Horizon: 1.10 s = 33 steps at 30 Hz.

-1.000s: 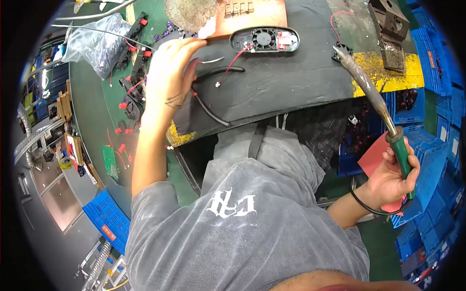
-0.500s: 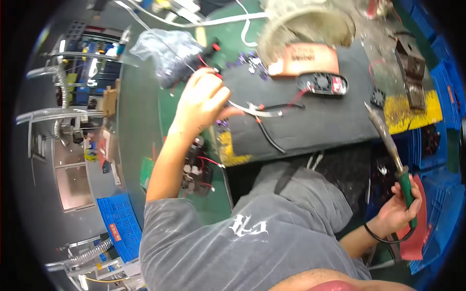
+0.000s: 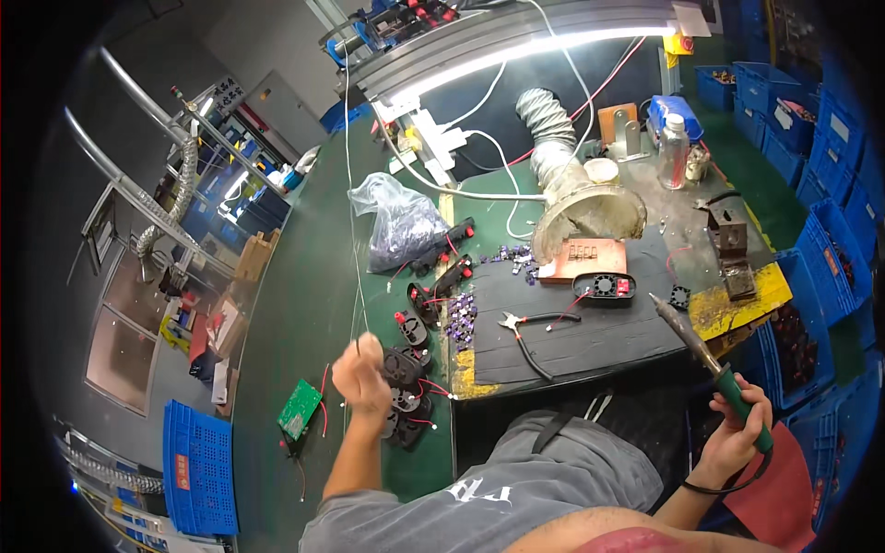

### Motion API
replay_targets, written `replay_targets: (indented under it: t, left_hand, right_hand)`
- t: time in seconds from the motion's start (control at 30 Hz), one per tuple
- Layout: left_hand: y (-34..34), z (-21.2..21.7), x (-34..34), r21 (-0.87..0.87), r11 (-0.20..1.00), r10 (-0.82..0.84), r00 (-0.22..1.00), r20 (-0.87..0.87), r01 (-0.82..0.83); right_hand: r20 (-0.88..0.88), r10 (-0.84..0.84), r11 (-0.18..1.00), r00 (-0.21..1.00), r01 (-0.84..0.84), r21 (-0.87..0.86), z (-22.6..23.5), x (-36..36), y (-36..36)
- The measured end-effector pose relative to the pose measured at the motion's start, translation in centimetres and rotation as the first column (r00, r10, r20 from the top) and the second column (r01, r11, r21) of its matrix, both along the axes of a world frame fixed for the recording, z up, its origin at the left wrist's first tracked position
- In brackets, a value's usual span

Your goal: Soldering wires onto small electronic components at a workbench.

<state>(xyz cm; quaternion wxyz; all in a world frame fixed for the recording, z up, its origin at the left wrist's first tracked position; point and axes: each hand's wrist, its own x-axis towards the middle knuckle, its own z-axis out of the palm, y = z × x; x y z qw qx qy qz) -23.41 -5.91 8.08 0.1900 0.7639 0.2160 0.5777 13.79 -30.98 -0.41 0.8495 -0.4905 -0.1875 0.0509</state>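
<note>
My left hand (image 3: 361, 376) is raised over the left of the green bench, its fingers pinched around a thin solder wire (image 3: 355, 249) that hangs from above. Black plastic housings (image 3: 406, 367) with red leads lie just right of it. In my right hand (image 3: 733, 438) is a soldering iron (image 3: 733, 392) by its green handle, tip pointing up and left over the bench's front edge. Beyond the tip, an oval black housing with a small fan (image 3: 606, 287) rests against an orange block (image 3: 585, 260). Cutting pliers (image 3: 527, 336) lie spread on the black mat (image 3: 489, 359).
A fume hose hood (image 3: 590, 217) stands behind the orange block. Purple small parts (image 3: 461, 321) and a bag of parts (image 3: 401, 226) lie left of the mat. A metal stand (image 3: 733, 253), a loose fan (image 3: 679, 297) and a bottle (image 3: 674, 152) are right. Blue crates (image 3: 834, 249) line the right.
My view has tilted up and shows more of the bench. My left hand has pulled back from over the pliers, to the left and nearer me. The right hand keeps the soldering iron.
</note>
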Motion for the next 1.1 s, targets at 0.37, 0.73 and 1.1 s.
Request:
replay_targets:
  t: [0.37, 0.73, 1.1]
  left_hand:
    - [-9.1, 4.0, -4.7, -0.219, 0.907, 0.379, 0.924, 0.057, -0.359]
    - [-4.8, 3.1, 8.4, -0.303, 0.952, -0.023, 0.983, -0.181, -0.033]
    - [0.1, -7.6, 20.5, -0.003, 1.0, 0.0, 0.921, -0.39, -0.001]
  right_hand:
    - [0.023, 0.173, 0.982, 0.985, -0.174, 0.072, 1.0, -1.5, 0.2]
    - [0.204, 0.002, 0.999, 0.979, -0.012, 0.05, 0.3, -0.3, 0.3]
    - [0.356, 0.124, 0.975, 0.926, -0.047, -0.217, 1.6, 4.3, 3.1]
